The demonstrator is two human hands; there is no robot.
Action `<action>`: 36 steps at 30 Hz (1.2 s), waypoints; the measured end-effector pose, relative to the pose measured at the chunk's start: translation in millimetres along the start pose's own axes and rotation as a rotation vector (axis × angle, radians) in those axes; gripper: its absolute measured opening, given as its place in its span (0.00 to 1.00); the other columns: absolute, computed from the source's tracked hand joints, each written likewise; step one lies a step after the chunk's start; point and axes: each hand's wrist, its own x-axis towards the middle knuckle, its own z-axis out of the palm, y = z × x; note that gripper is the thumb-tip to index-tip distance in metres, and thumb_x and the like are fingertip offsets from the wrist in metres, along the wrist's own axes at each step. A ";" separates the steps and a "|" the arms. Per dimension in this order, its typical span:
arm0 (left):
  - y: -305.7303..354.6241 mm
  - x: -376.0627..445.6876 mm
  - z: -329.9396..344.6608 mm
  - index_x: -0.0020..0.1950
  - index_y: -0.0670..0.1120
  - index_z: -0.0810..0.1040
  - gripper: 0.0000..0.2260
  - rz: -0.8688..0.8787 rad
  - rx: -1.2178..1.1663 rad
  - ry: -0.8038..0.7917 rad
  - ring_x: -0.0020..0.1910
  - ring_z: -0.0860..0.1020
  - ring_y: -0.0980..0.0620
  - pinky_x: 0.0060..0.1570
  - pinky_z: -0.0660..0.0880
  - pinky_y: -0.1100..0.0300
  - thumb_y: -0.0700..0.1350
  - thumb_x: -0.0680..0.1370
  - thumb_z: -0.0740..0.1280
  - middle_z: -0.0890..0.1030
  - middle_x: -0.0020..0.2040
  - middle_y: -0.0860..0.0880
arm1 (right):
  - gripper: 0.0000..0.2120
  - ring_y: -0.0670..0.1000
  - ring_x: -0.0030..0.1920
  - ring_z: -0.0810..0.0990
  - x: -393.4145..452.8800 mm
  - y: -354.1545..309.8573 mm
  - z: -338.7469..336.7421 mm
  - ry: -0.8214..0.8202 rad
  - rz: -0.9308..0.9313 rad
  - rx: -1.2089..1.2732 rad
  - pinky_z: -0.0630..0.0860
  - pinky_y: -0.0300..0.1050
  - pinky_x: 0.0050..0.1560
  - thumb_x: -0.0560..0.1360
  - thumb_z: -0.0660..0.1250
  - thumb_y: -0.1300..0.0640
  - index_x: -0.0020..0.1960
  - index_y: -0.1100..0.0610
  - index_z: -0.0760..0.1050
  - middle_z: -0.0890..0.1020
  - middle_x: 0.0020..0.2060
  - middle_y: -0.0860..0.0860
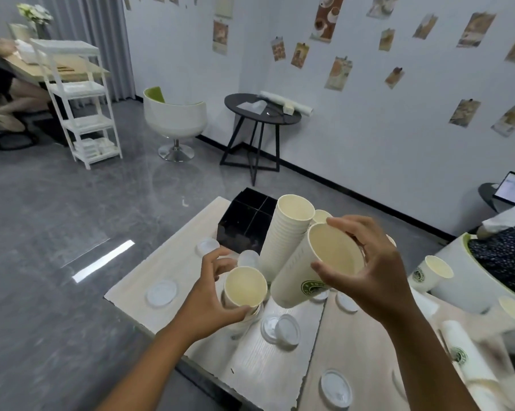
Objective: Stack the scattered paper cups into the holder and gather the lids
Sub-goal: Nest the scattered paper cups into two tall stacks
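My right hand (371,271) grips the rim of a tall cream paper cup (303,274) with a green logo, held tilted above the table. My left hand (211,298) holds a smaller cream cup (245,287) by its side, low over the table. A tall stack of cups (285,232) leans beside the black divided holder (244,221) at the table's far end. White lids lie scattered: one lid (162,293) at the left, a pair of lids (281,327) in the middle, another lid (336,388) near me.
More cups stand and lie at the right, one upright cup (431,272) and one lying cup (463,351). A person sits at the right edge by a white chair (457,289). The light wooden table (268,369) ends at grey floor on the left.
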 end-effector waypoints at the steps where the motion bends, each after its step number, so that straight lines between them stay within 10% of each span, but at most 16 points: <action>1: -0.4 0.0 -2.7 0.73 0.68 0.56 0.49 0.006 0.012 -0.002 0.70 0.73 0.60 0.66 0.68 0.70 0.51 0.63 0.84 0.74 0.68 0.61 | 0.34 0.46 0.63 0.75 0.0 -2.4 -1.6 0.013 -0.002 -0.008 0.82 0.54 0.56 0.65 0.75 0.33 0.67 0.41 0.74 0.76 0.62 0.43; 10: 9.3 -1.1 -21.2 0.72 0.71 0.59 0.47 0.058 0.057 0.034 0.70 0.73 0.61 0.70 0.70 0.59 0.51 0.65 0.85 0.72 0.68 0.68 | 0.37 0.45 0.66 0.74 9.5 -11.5 67.6 -0.056 -0.015 0.133 0.70 0.32 0.64 0.63 0.79 0.38 0.68 0.51 0.77 0.75 0.61 0.47; 23: 16.1 -17.8 -35.6 0.72 0.59 0.69 0.37 0.053 0.113 0.080 0.72 0.73 0.57 0.71 0.73 0.50 0.52 0.68 0.83 0.74 0.71 0.61 | 0.33 0.42 0.70 0.70 -46.1 45.8 132.3 -0.205 0.195 0.187 0.72 0.38 0.65 0.68 0.80 0.41 0.69 0.36 0.70 0.69 0.67 0.34; 36: 97.7 19.7 62.9 0.66 0.62 0.74 0.28 0.234 0.033 0.050 0.68 0.74 0.63 0.62 0.69 0.74 0.50 0.70 0.81 0.77 0.66 0.66 | 0.28 0.43 0.62 0.79 -103.4 106.9 32.4 0.094 0.518 0.261 0.80 0.41 0.56 0.72 0.79 0.57 0.66 0.39 0.74 0.78 0.64 0.38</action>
